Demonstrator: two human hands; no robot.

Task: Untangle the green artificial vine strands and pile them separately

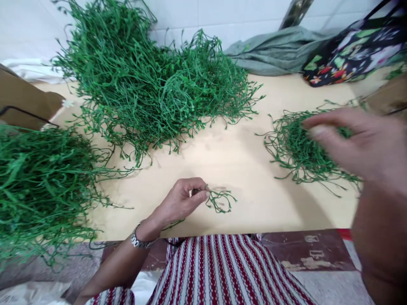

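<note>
Near the table's front edge, my left hand point(186, 197) pinches a small green artificial plant stem point(222, 201) between thumb and forefinger. Its thin looped branches, with small buds at the tips, stick out to the right of the fingers. A bit of green stem also shows below the wrist. My right hand point(352, 140) is over the smaller pile of green stems point(295, 144) on the right and covers part of it. Its thumb and forefinger are close together; whether anything thin is between them I cannot make out.
A large heap of green stems point(143, 80) lies at the back against the tiled wall. Another green heap point(41, 182) hangs over the table's left front edge. Brown cardboard point(25, 97) stands behind it. A grey-green cloth point(273, 51) and a floral bag point(352, 55) are at back right.
</note>
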